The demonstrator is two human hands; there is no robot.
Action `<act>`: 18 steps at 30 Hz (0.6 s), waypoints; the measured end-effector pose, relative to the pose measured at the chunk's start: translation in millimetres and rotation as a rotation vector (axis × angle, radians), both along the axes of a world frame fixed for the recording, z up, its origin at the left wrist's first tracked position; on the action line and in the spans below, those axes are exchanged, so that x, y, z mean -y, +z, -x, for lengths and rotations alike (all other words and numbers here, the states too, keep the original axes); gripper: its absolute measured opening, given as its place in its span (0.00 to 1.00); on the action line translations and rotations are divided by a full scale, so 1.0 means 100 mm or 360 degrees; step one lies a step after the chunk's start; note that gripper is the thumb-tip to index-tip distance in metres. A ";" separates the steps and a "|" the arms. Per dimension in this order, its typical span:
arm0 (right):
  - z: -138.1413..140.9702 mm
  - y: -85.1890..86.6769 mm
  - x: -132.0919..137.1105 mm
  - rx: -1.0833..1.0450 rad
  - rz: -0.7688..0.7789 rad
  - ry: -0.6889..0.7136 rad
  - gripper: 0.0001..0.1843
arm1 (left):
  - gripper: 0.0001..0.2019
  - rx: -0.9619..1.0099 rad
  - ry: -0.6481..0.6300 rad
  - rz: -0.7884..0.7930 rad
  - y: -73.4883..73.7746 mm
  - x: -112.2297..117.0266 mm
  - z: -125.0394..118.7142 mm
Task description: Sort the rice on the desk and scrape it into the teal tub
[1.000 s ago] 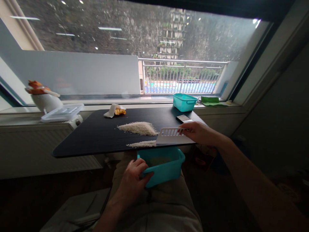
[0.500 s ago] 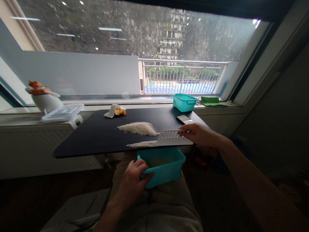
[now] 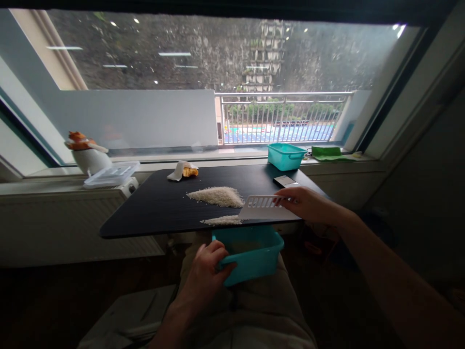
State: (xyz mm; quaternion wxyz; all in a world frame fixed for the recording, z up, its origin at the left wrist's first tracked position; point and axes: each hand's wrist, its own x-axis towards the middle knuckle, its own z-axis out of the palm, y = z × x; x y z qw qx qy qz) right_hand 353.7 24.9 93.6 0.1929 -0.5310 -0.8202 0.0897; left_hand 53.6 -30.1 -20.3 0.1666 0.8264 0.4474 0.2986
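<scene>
In the head view, my right hand (image 3: 303,203) grips a white slotted scraper (image 3: 254,213) at its right end. The scraper stands on edge near the front of the dark tabletop (image 3: 145,213). Its left edge meets a thin strip of white rice (image 3: 222,220). Just behind lies a larger rice heap (image 3: 218,195). Below the table's front edge, my left hand (image 3: 212,261) is closed on the left rim of a turquoise tub (image 3: 254,261) resting on my lap. The tub's contents are dim; some pale grains seem to lie inside.
A second turquoise tub (image 3: 286,156) stands at the table's back right, with a phone-like object (image 3: 285,181) before it. Crumpled tissue with an orange piece (image 3: 189,171) lies at the back left. A clear plastic lid (image 3: 112,174) and a radiator (image 3: 72,218) are further left.
The view has turned slightly left, so everything appears shifted right. Both hands keep their holds; scraper, rice and tub stay in nearly the same places relative to each other.
</scene>
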 end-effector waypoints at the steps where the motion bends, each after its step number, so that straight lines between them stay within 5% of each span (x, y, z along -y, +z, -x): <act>1: 0.02 0.00 0.00 0.0001 -0.0004 0.0003 0.17 | 0.08 -0.0004 -0.0001 0.0002 0.00 -0.01 0.02; 18: 0.09 -0.07 0.07 -0.0202 -0.0100 0.0009 0.17 | 0.03 -0.0192 0.0053 -0.0102 -0.06 -0.16 0.33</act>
